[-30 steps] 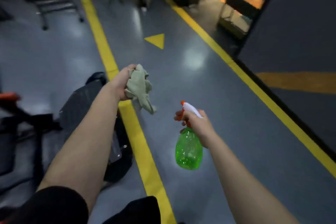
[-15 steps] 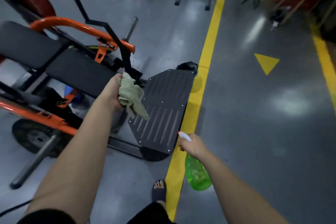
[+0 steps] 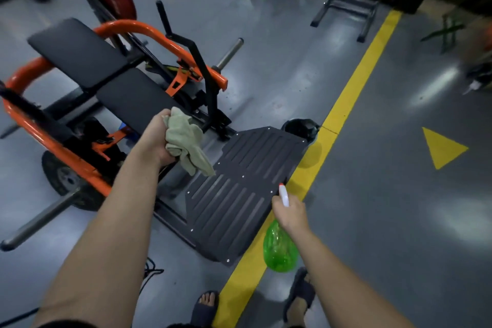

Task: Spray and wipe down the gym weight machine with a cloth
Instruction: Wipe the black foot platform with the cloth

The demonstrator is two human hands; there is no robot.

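From the head view, the left hand (image 3: 155, 138) grips a bunched cloth (image 3: 186, 146) above the machine (image 3: 111, 88), near its footplate (image 3: 245, 189). The right hand (image 3: 290, 214) holds a green sprayer (image 3: 279, 250) at the footplate's right edge, over the yellow line (image 3: 354, 88).

No legible text, yellow triangle marking (image 3: 442, 148) painted on grey floor (image 3: 372, 194), right of yellow line (image 3: 354, 88)

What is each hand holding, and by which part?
The left hand grips a bunched cloth by its upper end, the rest hanging. The right hand holds the green spray bottle around its neck, under the white nozzle.
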